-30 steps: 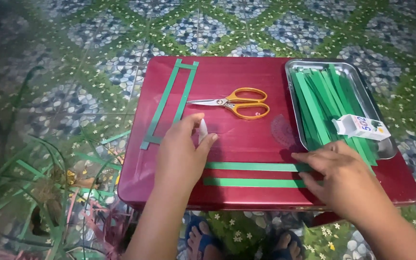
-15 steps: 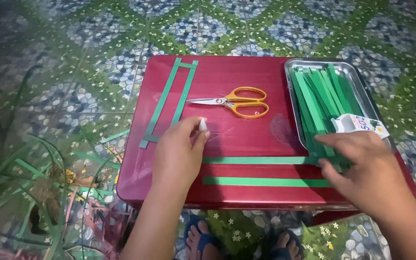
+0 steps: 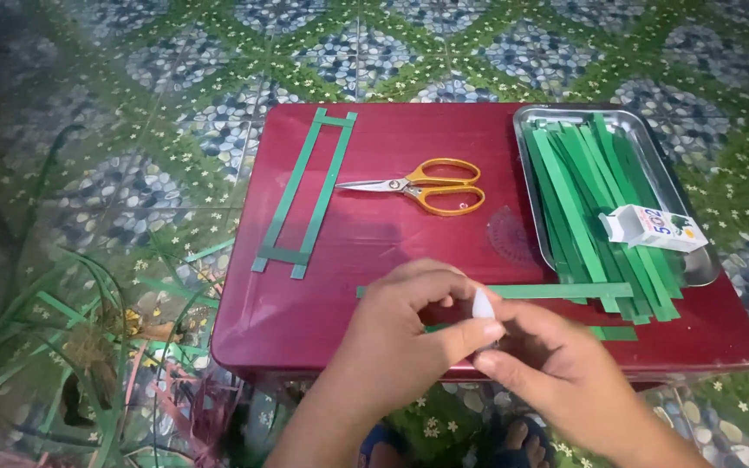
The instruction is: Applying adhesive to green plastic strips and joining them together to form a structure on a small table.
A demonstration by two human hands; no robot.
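At the near edge of the dark red counter [image 3: 392,225], a small white object [image 3: 483,304] is pinched between the thumb and forefinger of the left hand [image 3: 409,334], so that this grip is clamped on it. The right hand [image 3: 556,368] is brought up just beside the left, its fingertips met at the same white object; whether its grip is closed on the object cannot be told, since the fingers are partly hidden. A long green strip [image 3: 556,291] is laid flat on the counter just behind both hands, one end reaching the metal tray [image 3: 530,117]. A bundle of green strips [image 3: 578,186] is held in the tray, with a small white carton [image 3: 652,230] laid across them. Orange-handled scissors [image 3: 426,186] are placed near the counter's middle, shut, and a green strip frame [image 3: 305,195] is laid toward its left side. A patterned tiled floor [image 3: 132,87] is seen around the counter.
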